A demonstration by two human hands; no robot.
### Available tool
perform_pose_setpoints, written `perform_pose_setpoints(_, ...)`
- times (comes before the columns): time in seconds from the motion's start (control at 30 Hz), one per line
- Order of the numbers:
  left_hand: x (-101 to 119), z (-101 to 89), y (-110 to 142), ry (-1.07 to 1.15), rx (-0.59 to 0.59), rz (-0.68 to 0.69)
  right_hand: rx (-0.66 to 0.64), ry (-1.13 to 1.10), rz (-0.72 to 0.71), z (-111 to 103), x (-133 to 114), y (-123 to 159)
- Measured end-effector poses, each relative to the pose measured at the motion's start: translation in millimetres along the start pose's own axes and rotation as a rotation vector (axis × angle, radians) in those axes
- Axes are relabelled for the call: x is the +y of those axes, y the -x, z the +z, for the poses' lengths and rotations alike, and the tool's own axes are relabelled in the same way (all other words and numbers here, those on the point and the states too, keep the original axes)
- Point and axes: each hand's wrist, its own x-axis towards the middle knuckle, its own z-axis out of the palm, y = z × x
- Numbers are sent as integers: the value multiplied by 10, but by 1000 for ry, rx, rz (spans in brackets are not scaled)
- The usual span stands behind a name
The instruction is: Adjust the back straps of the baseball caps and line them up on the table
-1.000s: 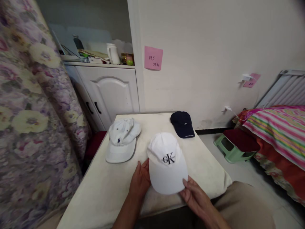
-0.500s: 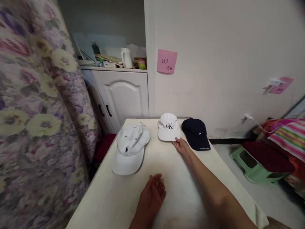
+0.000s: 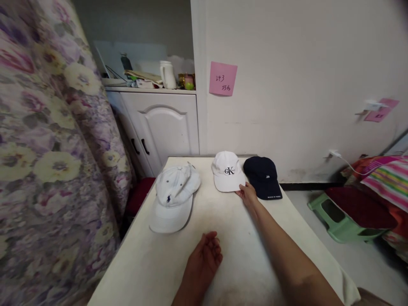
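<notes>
Three caps lie on a cream table (image 3: 153,263). A white cap with a black logo (image 3: 227,171) sits at the far edge, with a navy cap (image 3: 263,176) touching its right side. A pale cap with a small blue emblem (image 3: 174,194) lies to the left. My right hand (image 3: 247,194) reaches out and pinches the brim corner of the white logo cap. My left hand (image 3: 204,259) rests on the table near me, fingers loosely curled, holding nothing.
A flowered mattress (image 3: 41,161) leans along the left. Behind the table stand a white cupboard (image 3: 162,127) with clutter on top and a wall with a pink note (image 3: 222,79). A green stool (image 3: 338,221) and a striped bed (image 3: 382,178) are on the right.
My right hand carried the white logo cap from the near edge to the far edge beside the navy cap. My left hand let go and settled on the table.
</notes>
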Motion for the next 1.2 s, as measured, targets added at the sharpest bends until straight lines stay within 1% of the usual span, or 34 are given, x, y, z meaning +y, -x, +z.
perform_pose_setpoints(0.27, 3, -17, -13, -17, -19, 16, -29, 77, 131, -112, -165, 199)
perform_pose_setpoints(0.4, -1, -7, -5, -23, -24, 23, -44, 119, 143, -196, -197, 301)
perform_pose_setpoints(0.5, 0, -2, -6, -27, -32, 27, -45, 141, 113, -239, -150, 374)
perform_pose_setpoints(0.63, 2, 1, -3, -37, -49, 33, -60, 168, 26, -283, -40, 529)
perform_pose_setpoints(0.77, -4, 1, 8, -40, -69, 37, -148, 220, -35, -396, 48, 840)
perform_pose_setpoints(0.97, -24, 22, 24, -43, -85, 43, -316, 377, -9, -702, 152, 1444)
perform_pose_setpoints(1.07, -43, 43, 55, -52, -76, 60, -328, 436, -62, -784, 213, 1637)
perform_pose_setpoints(1.2, 5, 4, 155, -73, -33, 123, -314, 516, -185, -790, 284, 1733)
